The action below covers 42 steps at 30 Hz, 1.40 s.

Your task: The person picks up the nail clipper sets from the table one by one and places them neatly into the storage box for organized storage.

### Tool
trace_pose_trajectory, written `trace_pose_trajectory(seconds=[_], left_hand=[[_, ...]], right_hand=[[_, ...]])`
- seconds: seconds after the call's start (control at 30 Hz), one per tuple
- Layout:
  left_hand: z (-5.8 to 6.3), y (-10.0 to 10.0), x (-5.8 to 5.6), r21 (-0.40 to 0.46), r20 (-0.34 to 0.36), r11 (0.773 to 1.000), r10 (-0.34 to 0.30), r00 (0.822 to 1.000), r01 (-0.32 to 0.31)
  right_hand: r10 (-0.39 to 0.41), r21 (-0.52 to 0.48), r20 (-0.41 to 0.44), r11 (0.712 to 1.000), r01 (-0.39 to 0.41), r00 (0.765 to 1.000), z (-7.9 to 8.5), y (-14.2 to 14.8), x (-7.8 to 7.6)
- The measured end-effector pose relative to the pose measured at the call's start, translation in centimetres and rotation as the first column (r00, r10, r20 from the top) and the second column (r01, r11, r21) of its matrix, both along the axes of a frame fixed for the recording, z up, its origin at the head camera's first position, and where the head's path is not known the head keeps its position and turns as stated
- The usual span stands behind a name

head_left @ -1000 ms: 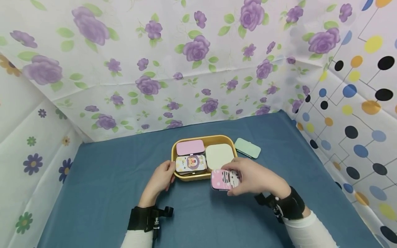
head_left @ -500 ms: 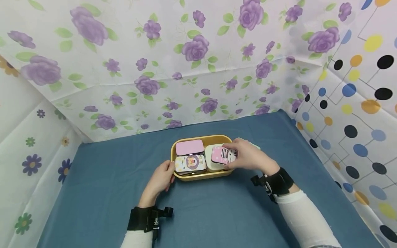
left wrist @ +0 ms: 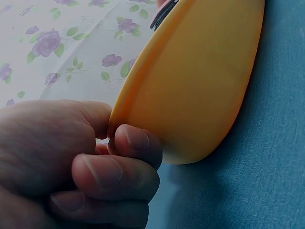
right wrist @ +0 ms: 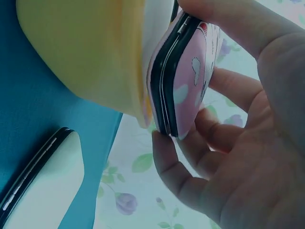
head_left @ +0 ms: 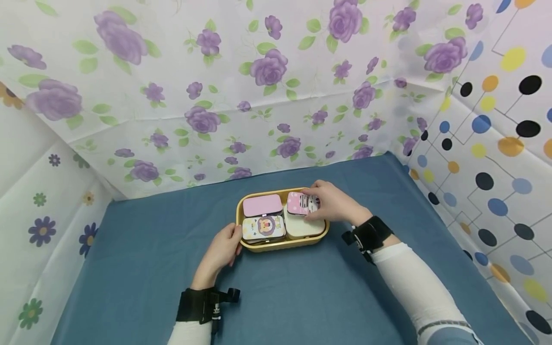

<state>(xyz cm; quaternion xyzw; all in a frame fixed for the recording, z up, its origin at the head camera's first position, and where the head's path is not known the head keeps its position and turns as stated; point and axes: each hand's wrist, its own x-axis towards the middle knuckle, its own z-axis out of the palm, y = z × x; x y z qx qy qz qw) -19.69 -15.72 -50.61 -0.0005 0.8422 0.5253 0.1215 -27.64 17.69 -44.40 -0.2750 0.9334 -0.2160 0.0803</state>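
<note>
A yellow plastic basket [head_left: 282, 245] stands on the table, and my left hand [head_left: 222, 247] pinches its left rim between thumb and curled fingers, as the left wrist view shows on the basket wall [left wrist: 190, 71]. My right hand [head_left: 334, 201] grips a small pink tin box [head_left: 295, 203] with a cartoon picture, over the basket's back right part. Below that tin lies a cream square tin [head_left: 304, 227]. On the basket's left side are a plain pink tin [head_left: 262, 205] and a lion-printed tin [head_left: 264, 227]. Whether the held tin touches the cream one, I cannot tell.
A pale green tin [right wrist: 52, 186] lies on the blue tablecloth [head_left: 276, 297] beyond the basket's right end; in the head view my right hand hides it. Flowered cloth [head_left: 241, 120] walls the back, dotted cloth [head_left: 496, 158] the right side.
My right hand has carried the pink cartoon tin from in front of the basket, up and back over the cream tin to the back right. My left hand has kept its hold on the rim.
</note>
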Motion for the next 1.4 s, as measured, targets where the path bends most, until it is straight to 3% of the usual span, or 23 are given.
trace_pose_trajectory(seconds=[0.5, 0.97, 1.4], left_hand=[[-0.1, 0.0, 0.0, -0.001, 0.012, 1.0, 0.005, 1.0, -0.005], [-0.2, 0.1, -0.1, -0.005, 0.018, 1.0, 0.009, 1.0, -0.009], [-0.3, 0.2, -0.1, -0.015, 0.019, 1.0, 0.018, 1.0, -0.018]], right_hand=[[0.043, 0.037, -0.032, 0.998, -0.042, 0.999, -0.4, -1.2, -1.6], [0.033, 0.079, -0.035, 0.996, -0.031, 0.999, -0.8, -2.0, -0.9], [-0.008, -0.003, -0.044, 1.0, 0.008, 0.999, -1.5, -2.6, -0.1]])
